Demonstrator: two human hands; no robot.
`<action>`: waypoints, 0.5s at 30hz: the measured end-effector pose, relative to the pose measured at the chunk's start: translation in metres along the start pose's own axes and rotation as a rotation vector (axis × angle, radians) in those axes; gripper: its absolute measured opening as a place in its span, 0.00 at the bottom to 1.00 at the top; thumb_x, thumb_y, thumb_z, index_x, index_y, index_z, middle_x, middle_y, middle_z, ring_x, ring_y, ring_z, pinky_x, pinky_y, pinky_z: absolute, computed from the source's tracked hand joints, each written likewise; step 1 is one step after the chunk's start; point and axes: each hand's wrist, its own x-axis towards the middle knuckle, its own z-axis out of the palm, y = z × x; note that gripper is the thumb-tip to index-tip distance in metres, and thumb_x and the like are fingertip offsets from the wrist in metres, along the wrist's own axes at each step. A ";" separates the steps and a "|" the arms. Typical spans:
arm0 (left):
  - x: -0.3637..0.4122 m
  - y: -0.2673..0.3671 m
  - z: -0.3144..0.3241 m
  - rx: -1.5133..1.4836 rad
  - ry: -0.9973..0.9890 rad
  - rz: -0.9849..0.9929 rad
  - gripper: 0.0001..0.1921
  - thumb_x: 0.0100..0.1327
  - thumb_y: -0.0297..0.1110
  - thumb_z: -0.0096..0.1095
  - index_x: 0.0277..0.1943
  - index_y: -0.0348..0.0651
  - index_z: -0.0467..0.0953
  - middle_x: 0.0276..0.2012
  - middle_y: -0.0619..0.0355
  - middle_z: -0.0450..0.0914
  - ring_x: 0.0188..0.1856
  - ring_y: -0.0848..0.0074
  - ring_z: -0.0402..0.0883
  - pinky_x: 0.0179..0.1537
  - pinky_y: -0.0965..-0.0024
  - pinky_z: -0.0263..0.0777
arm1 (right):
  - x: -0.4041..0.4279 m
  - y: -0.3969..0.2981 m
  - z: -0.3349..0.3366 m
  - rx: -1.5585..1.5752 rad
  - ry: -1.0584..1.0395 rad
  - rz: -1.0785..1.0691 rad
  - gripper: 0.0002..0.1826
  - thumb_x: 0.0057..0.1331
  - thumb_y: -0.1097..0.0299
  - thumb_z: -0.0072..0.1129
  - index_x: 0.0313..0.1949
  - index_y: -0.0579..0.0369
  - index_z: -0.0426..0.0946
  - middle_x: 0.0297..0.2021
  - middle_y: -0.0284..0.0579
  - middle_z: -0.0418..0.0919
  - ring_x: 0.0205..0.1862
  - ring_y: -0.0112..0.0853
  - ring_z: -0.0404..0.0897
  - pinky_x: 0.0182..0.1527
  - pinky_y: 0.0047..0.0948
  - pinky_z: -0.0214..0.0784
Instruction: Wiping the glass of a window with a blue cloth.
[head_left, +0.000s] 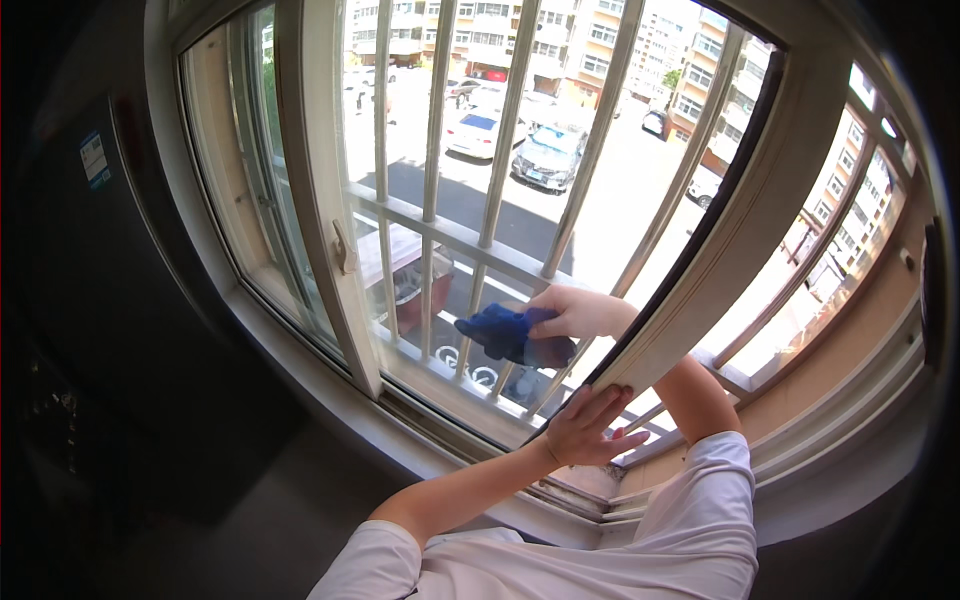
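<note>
My right arm reaches around the edge of a sliding window sash, and my right hand (581, 311) is on the far side of the glass. It grips a bunched blue cloth (499, 334), seen through the pane at its lower part. Whether the cloth touches the glass I cannot tell. My left hand (596, 429) lies on the sash's white side frame (720, 255), near its lower end, with its fingers spread and nothing held. A dark gasket (697, 206) runs between this frame and the glass.
Metal security bars (491, 180) stand outside the window. A window latch (345, 251) sits on the middle upright. Below run the sill (315, 394) and the sliding track (566, 499). A dark panel (67, 247) bearing a label is at the left. Parked cars (551, 154) are outside.
</note>
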 end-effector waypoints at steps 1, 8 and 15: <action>0.000 -0.001 0.000 0.003 -0.016 -0.003 0.23 0.59 0.36 0.51 0.56 0.77 0.73 0.61 0.51 0.73 0.69 0.63 0.63 0.71 0.53 0.44 | -0.001 0.007 0.020 0.053 -0.112 0.074 0.13 0.63 0.68 0.57 0.42 0.65 0.76 0.27 0.41 0.78 0.33 0.27 0.74 0.42 0.29 0.68; -0.001 -0.002 0.002 0.019 -0.004 0.040 0.20 0.54 0.40 0.57 0.50 0.78 0.75 0.59 0.48 0.75 0.69 0.61 0.62 0.72 0.54 0.41 | -0.040 -0.023 -0.059 0.240 0.226 -0.122 0.18 0.59 0.70 0.61 0.49 0.63 0.78 0.33 0.42 0.82 0.40 0.30 0.80 0.49 0.24 0.68; -0.005 0.005 0.009 -0.054 0.021 0.030 0.20 0.54 0.40 0.58 0.50 0.78 0.75 0.58 0.47 0.75 0.69 0.61 0.61 0.72 0.54 0.40 | -0.088 -0.073 -0.094 0.732 0.993 -0.674 0.17 0.64 0.69 0.58 0.50 0.65 0.74 0.35 0.40 0.83 0.33 0.26 0.82 0.40 0.22 0.75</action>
